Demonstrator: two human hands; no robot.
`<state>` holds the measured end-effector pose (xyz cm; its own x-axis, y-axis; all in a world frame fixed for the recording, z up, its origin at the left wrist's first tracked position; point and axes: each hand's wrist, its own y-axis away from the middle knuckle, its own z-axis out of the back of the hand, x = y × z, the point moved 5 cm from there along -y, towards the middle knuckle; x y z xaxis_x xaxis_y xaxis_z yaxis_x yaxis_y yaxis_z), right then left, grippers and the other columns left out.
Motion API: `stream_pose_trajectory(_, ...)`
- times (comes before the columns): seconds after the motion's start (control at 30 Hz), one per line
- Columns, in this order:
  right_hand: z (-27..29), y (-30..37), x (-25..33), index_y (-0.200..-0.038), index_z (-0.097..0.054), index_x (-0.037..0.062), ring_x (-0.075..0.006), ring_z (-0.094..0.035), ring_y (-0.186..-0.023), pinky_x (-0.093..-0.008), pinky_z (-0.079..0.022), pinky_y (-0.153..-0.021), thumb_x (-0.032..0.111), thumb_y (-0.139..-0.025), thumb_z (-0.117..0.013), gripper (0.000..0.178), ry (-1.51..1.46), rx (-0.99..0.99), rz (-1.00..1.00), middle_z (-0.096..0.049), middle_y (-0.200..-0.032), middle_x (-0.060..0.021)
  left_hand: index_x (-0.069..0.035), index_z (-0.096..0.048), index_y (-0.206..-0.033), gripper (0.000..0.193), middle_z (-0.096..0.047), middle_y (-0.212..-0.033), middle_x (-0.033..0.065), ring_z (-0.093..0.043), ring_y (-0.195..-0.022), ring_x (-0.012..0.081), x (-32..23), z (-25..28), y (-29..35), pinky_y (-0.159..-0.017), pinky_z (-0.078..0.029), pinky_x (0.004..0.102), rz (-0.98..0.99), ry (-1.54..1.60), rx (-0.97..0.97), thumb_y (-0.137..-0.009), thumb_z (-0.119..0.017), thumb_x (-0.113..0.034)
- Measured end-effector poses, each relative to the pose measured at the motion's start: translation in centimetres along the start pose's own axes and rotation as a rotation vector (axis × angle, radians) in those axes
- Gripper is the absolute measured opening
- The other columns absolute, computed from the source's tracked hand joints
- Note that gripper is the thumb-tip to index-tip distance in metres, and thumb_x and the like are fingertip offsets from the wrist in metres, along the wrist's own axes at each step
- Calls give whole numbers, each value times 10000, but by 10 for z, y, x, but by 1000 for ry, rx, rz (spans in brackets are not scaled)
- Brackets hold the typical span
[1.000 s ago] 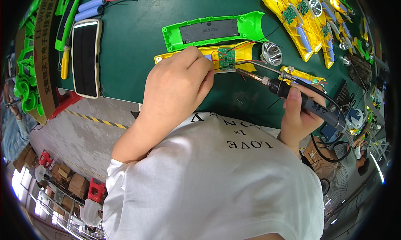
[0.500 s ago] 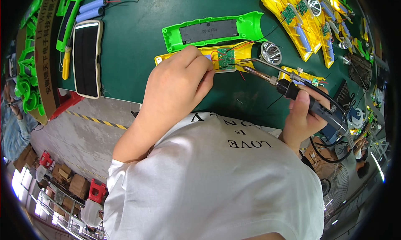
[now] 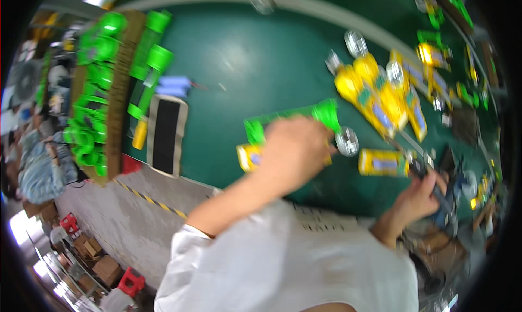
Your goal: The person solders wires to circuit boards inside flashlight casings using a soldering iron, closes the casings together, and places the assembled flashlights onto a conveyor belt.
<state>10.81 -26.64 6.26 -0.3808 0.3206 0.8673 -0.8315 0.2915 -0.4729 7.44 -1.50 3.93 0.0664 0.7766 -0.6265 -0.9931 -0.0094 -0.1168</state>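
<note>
The whole picture is smeared by motion. My left hand (image 3: 299, 149) is over a yellow flashlight casing half (image 3: 248, 157) and covers most of it; its fingers are too blurred to read. Behind that hand lies a green casing half (image 3: 326, 114). A shiny reflector cup (image 3: 347, 142) rests just right of the hand. On the right, my right hand (image 3: 417, 199) is closed around the dark handle of a soldering iron (image 3: 418, 169). The iron's tip points up and left, near a smaller yellow casing piece (image 3: 383, 163) with a blue cell in it.
Several yellow casings (image 3: 375, 94) with reflectors and blue cells lie at the back right. Left on the green table (image 3: 234, 56) are a phone (image 3: 166, 135), a yellow-handled tool (image 3: 140, 133) and blue cells (image 3: 173, 87). A cardboard box edge (image 3: 128, 94) borders green parts.
The view has shifted, showing more of the table's far side. My left hand has moved right over the yellow casing's board. The soldering iron has drawn away rightward from that casing.
</note>
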Motion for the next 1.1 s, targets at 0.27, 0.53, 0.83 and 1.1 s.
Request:
stream_pose_trajectory(0.27,38,-7,-43,-875,-477,-5,-91,-486,-584,-191,-397,-487,160,-847,-504,170,102,-26,-118,-518,-749,-63,-64,-536,-815,204,-524,-687,34,-530,-676,172,-17,-33,-9,-603,-399,303,-215,-104,-6,-614,-535,-103)
stream_pose_trajectory(0.53,27,-20,-23,-747,-479,-71,-192,-503,-555,-294,-443,-474,164,-771,-607,268,20,-61,-44,-521,-678,-140,-67,-548,-928,185,-567,-765,73,-554,-736,240,-12,-8,-9,-684,-428,346,-40,265,-86,-754,-548,-131)
stream_pose_trajectory(0.83,26,-16,-4,-749,-480,-74,-192,-506,-547,-290,-444,-467,175,-778,-606,280,37,-72,104,-520,-667,-142,-70,-532,-975,257,-567,-752,73,-554,-740,234,-2,-18,3,-673,-430,353,-75,51,-161,-728,-578,-129)
stream_pose_trajectory(1.1,25,-14,2,-757,-493,-68,-205,-507,-580,-310,-451,-515,176,-779,-609,271,64,-70,92,-529,-680,-141,-77,-533,-888,178,-574,-693,48,-562,-669,241,2,-7,15,-605,-437,327,-45,153,-204,-738,-587,-155)
